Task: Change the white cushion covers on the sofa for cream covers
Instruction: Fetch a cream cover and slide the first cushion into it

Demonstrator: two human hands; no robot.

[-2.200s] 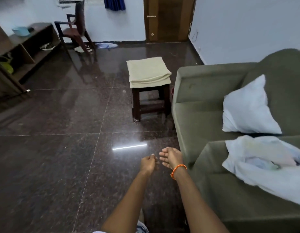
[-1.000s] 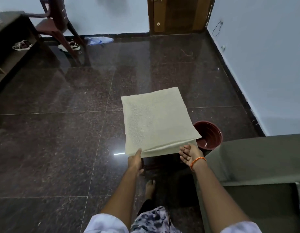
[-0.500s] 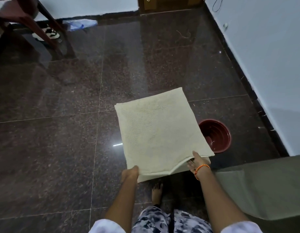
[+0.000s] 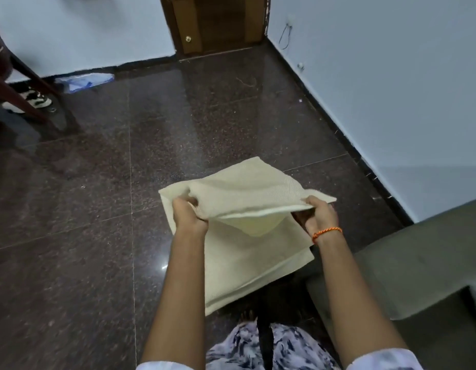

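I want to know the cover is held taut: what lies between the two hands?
In the head view, only the lifted cream cover spans from the left hand to the right hand; the stack of cream covers lies beneath.

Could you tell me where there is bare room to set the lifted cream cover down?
The dark floor left of the cover stack is bare up to the chair legs. The sofa arm on the right is bare too. The stack itself is taken.

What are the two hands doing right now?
Left hand: grips the top cream cover at its near left corner.
Right hand: grips its near right corner.
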